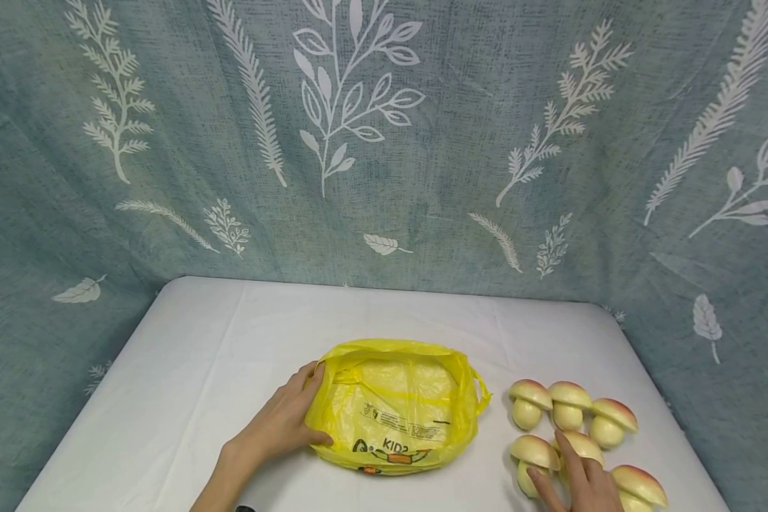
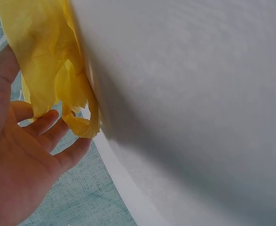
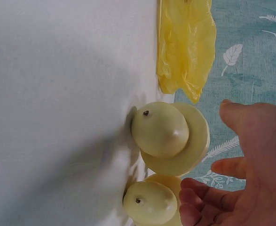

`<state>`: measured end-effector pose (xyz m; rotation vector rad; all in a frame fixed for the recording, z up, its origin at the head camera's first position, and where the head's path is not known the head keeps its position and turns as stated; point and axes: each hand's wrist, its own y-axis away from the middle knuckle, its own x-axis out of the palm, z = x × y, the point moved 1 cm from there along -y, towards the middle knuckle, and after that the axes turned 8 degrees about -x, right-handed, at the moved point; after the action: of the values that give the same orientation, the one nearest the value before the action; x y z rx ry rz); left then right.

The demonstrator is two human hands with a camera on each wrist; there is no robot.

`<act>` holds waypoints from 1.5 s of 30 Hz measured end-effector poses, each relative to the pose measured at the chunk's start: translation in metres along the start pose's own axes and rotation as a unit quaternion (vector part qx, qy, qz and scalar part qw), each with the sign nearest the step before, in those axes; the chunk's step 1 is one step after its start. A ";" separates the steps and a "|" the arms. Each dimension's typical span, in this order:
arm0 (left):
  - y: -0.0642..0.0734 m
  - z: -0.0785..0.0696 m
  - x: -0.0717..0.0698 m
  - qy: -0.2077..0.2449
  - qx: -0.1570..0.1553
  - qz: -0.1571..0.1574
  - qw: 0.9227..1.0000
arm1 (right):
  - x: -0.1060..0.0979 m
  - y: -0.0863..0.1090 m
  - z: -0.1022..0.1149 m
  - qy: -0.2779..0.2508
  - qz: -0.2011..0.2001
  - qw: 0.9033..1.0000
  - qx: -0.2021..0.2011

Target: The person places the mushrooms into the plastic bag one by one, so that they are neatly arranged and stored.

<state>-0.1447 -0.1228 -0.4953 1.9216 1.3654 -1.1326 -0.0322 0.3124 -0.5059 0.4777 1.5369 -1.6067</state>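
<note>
A yellow plastic bag point(image 1: 397, 466) sits on the table with its mouth spread and facing up; printing shows through it. My left hand point(image 1: 281, 419) holds its left side, the fingers near the far rim and the thumb lower down. In the left wrist view bent fingers lie around the loose yellow plastic point(image 2: 43, 52). My right hand point(image 1: 585, 483) reaches over several toy mushrooms with cream stems and reddish-tinged caps, its fingers spread near a front-row mushroom point(image 1: 530, 455). In the right wrist view that hand point(image 3: 260, 160) stands beside a mushroom point(image 3: 161, 129), with a gap between.
More mushrooms point(image 1: 568, 402) form a back row, and one point(image 1: 636, 487) lies at the front right. A white cloth point(image 1: 217, 341) covers the table. A blue-green curtain point(image 1: 384, 206) with white leaf prints hangs behind it and along both sides.
</note>
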 end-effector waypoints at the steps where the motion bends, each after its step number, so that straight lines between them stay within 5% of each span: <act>1: 0.000 0.000 0.000 0.000 -0.003 0.003 1.000 | 0.000 0.000 0.002 0.006 0.009 1.000 0.012; 8: 0.001 0.001 0.000 0.000 -0.007 0.010 1.000 | -0.003 0.000 0.010 0.038 0.086 0.992 0.088; 16: 0.001 0.001 0.000 -0.003 -0.009 0.009 1.000 | -0.003 0.000 0.008 0.040 0.143 0.985 0.087; 20: 0.000 0.000 0.000 -0.003 -0.011 0.009 1.000 | -0.004 0.000 0.009 0.029 0.197 0.973 0.114; 27: 0.000 -0.001 0.000 0.008 -0.017 0.013 1.000 | 0.000 0.000 0.008 0.005 0.178 0.980 0.085; 34: 0.001 0.000 0.000 -0.001 -0.013 0.012 1.000 | 0.004 -0.004 0.004 -0.075 0.272 0.947 0.155; 45: 0.002 -0.001 -0.001 0.001 -0.023 0.014 1.000 | 0.001 -0.009 0.007 -0.084 0.306 0.924 0.211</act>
<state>-0.1424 -0.1230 -0.4944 1.9041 1.3499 -1.0780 -0.0375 0.3043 -0.4998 0.9265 0.7848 -1.4146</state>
